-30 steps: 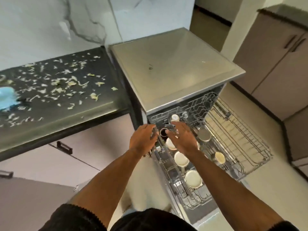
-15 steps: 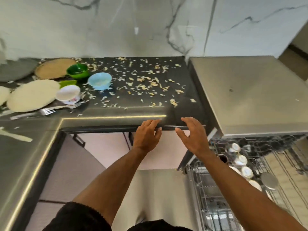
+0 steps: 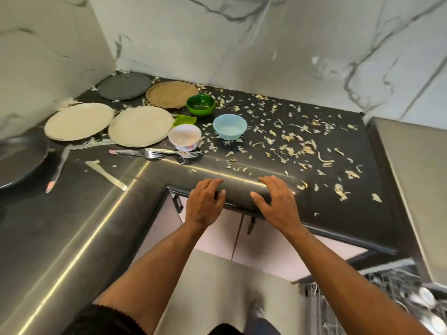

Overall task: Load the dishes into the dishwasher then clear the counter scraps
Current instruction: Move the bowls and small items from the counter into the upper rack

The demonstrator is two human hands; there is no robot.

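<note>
1. A second ago both hands were down at the pulled-out dishwasher rack (image 3: 396, 308), among the cups already stowed there. Now they have come away from it and hang over the front edge of the dark tabletop (image 3: 350, 213), and the view has swung left to take in the rest of the dishes.
2. The left hand (image 3: 205, 204) and right hand (image 3: 275, 204) are both empty, fingers loosely spread and slightly bent, holding nothing; whether the fingertips touch the tabletop I cannot tell.
3. Judged from this, one loading trip is done and the next pick-up is about to start. Still waiting: two cream plates (image 3: 141, 126), a grey plate (image 3: 124, 85), a woven brown plate (image 3: 172, 94), a green bowl (image 3: 200, 104), a blue bowl (image 3: 229, 126), a white bowl (image 3: 185, 137) and forks (image 3: 154, 154).
4. The scraps (image 3: 297, 139) lie scattered across the tabletop's right half, untouched.
5. No brand, label or writing can be read; the white bowl's outside has a small printed pattern, too blurred to make out.
</note>
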